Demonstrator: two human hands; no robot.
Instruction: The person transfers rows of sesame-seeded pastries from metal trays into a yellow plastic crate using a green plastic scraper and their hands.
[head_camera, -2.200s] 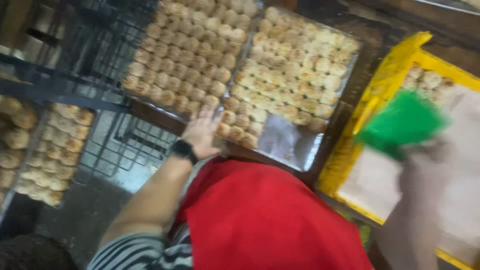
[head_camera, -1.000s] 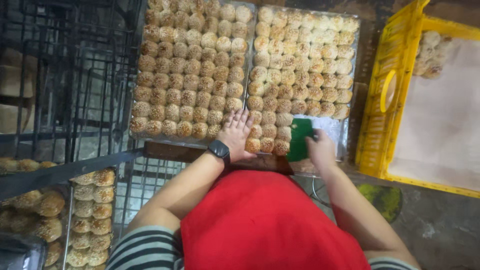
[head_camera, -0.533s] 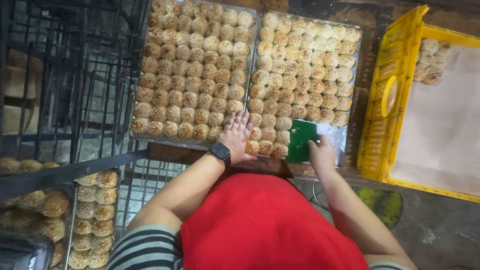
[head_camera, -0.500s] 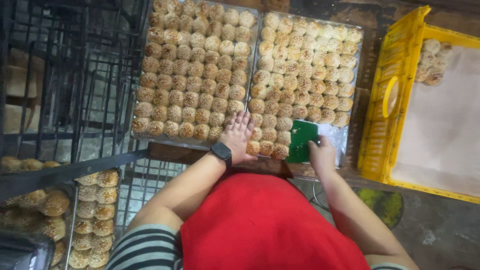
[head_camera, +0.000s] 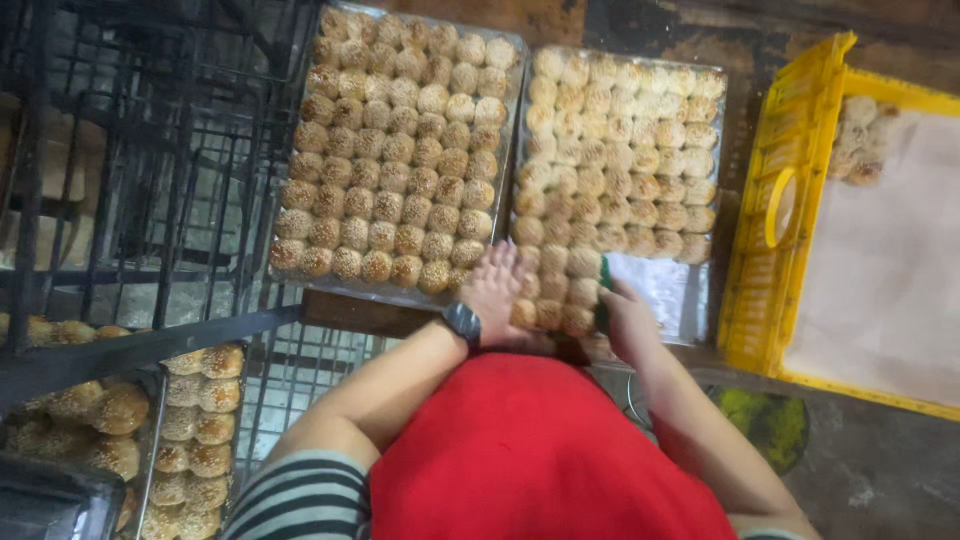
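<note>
Left hand (head_camera: 497, 290): flat and open, pressing on the little buns (head_camera: 545, 300).
Right hand (head_camera: 628, 318): closed around a green scraper (head_camera: 603, 293).
Tray (head_camera: 700, 310): shiny, one corner bare.

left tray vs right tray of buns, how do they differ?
The left tray holds darker, browner buns; the right tray holds paler ones. The left tray is packed full; the right tray has a bare near corner. The left hand and the right hand, holding a green scraper, work only on the right tray. Both are rectangular metal trays, side by side.
</note>
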